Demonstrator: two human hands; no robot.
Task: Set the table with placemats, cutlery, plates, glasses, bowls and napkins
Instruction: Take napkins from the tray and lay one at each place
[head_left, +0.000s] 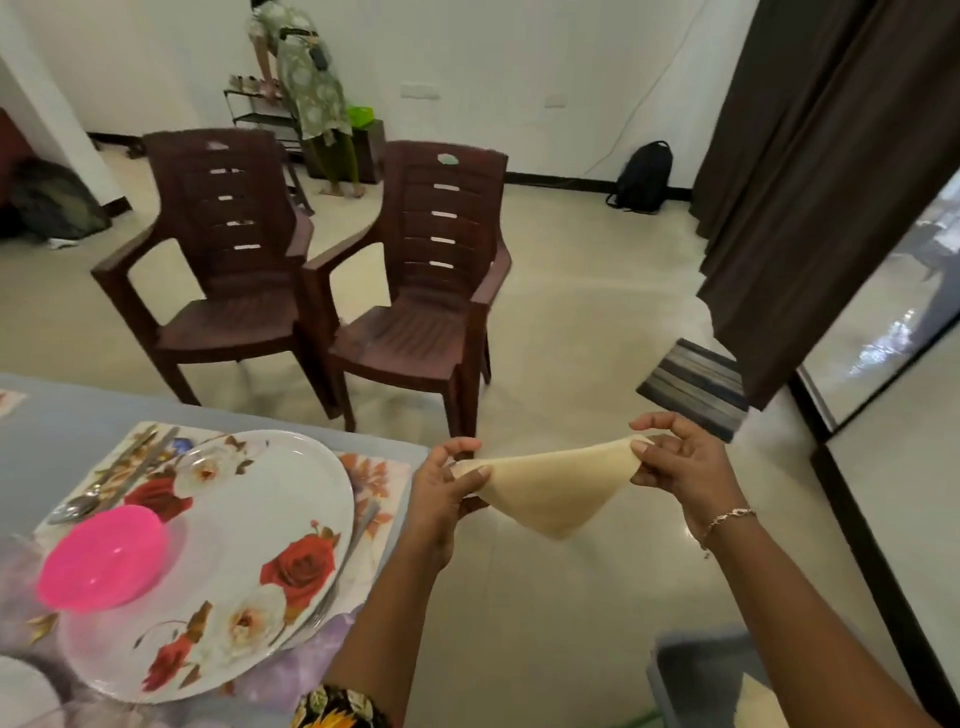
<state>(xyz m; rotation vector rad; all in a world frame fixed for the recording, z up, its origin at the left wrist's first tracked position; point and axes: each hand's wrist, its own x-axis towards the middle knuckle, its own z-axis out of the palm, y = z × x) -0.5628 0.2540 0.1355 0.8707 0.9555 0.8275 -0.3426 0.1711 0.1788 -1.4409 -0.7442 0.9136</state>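
Observation:
A cream napkin (558, 486) hangs folded in a triangle in the air, off the table's right edge. My left hand (447, 486) pinches its left corner and my right hand (685, 467) pinches its right corner, stretching the top edge taut. On the table (78, 410) at the lower left lies a floral placemat (384, 467). A white plate with red roses (260, 561) sits on the mat, and a pink bowl (104, 561) stands on the plate. A spoon and other cutlery (104, 488) lie on the mat's far side, and a fork (358, 530) lies by the plate's right rim.
Two brown plastic chairs (415, 312) stand on the tiled floor beyond the table. Another person (311, 88) stands by a rack at the far wall. A dark curtain (831, 182) and glass door are at the right, a doormat (696, 384) below them.

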